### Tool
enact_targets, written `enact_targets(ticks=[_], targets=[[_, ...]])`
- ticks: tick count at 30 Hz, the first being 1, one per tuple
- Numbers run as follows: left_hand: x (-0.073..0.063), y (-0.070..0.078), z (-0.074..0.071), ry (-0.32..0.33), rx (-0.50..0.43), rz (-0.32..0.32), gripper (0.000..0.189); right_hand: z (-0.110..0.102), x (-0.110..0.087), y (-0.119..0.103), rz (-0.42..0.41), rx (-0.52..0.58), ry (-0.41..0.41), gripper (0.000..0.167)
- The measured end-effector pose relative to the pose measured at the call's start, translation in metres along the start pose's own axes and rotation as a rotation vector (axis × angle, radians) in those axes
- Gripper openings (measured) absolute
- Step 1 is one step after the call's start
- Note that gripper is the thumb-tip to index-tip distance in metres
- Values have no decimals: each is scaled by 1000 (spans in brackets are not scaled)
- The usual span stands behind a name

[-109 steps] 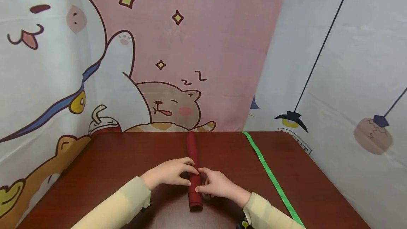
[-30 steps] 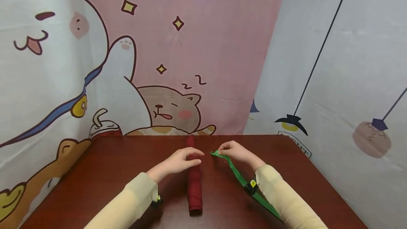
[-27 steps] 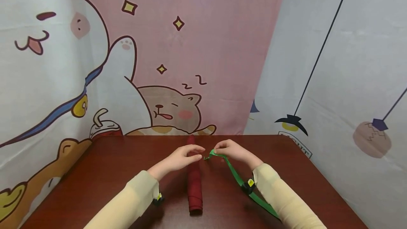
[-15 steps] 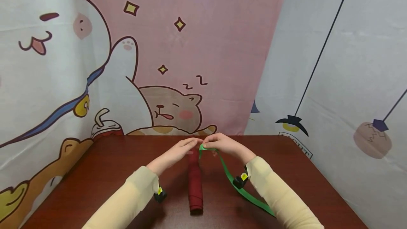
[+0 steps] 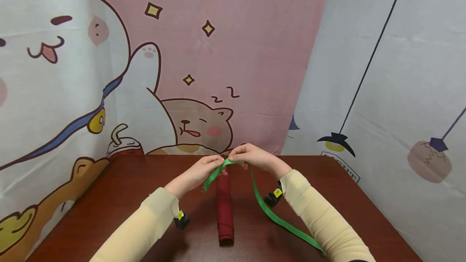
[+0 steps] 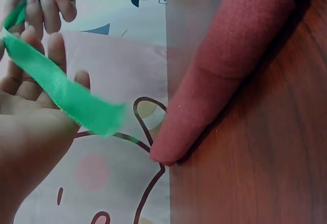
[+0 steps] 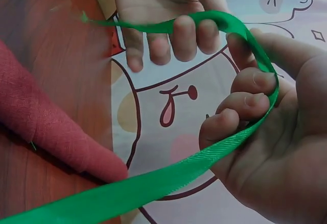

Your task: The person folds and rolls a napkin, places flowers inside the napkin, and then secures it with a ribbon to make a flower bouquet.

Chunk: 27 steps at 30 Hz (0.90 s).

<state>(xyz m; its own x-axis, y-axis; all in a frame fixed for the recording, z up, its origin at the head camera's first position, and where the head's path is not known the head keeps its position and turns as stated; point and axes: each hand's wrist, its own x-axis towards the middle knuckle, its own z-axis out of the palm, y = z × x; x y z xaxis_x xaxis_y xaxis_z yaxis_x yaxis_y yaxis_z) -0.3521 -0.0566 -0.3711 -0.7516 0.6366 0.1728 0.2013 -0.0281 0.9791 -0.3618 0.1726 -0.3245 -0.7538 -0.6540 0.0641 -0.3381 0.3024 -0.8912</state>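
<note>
The green ribbon (image 6: pixel 76 99) is held in the air btwn the two hands, above the far part of the red cloth roll (image 5: pixel 225 213). L hand (image 5: pixel 194 174): thumb and index pinch it near its frayed end, which hangs on the L side. R hand (image 5: pixel 257 159): thumb and index pinch the ribbon just beside, w/ other fingers loosely bent. From there the long part goes down in a curve and passes behind the R sleeve (image 5: pixel 316 209).

The roll lies lengthwise on the brown table (image 5: pixel 145 189). In head view the hands cover its far end; L wrist view shows this tip at the table edge. Near the L wrist is a small black device (image 5: pixel 181 220) w/ yellow mark.

Behind: printed cloth (image 5: pixel 262 51) w/ cartoon animals. Readable: "GHT" on a label (image 5: pixel 342 167) at R, partly cut by the table, & two "Z" letters (image 5: pixel 233 91).
</note>
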Motion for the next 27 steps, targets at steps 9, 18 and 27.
enact_targets(ticks=[9,18,27], targets=[[-6,7,-19,58,73,-43,20,4,5,6,61,42,23,25],[-19,9,-46,88,240,-80,25,-1,4,18,164,119,65,31],[-30,-2,-62,142,323,-107,23,-1,-5,38,232,98,130,29]])
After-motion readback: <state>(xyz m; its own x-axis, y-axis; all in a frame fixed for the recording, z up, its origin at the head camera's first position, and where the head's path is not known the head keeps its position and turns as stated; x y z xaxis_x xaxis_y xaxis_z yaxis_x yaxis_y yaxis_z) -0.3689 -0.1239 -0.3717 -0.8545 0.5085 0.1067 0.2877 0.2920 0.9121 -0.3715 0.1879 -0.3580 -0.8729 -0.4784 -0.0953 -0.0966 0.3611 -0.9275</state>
